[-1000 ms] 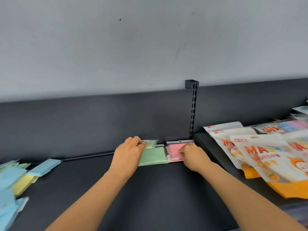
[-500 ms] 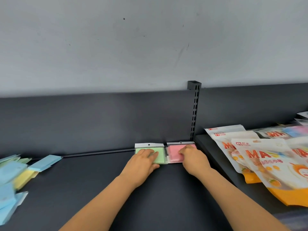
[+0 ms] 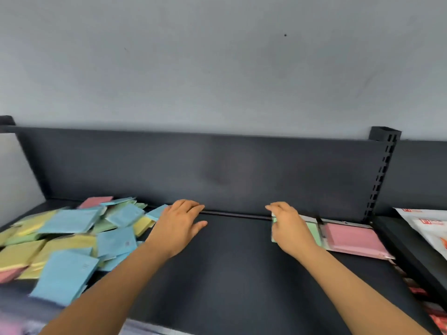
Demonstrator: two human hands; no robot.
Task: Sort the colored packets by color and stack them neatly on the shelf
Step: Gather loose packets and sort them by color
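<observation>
A loose pile of blue, yellow, green and pink packets lies at the left of the dark shelf. At the back right, a green packet lies flat beside a pink packet. My left hand hovers open over the bare shelf just right of the pile, holding nothing. My right hand lies over the left part of the green packet, fingers loosely curled, and hides much of it.
The shelf's dark back panel rises behind the hands, with a slotted upright post at the right. Beyond the post, white and orange snack bags lie on the neighbouring shelf. A grey wall is above.
The view has swung left, showing the packet pile. My left hand left the green packet and moved left toward the pile. My right hand shifted from the pink packet onto the green one.
</observation>
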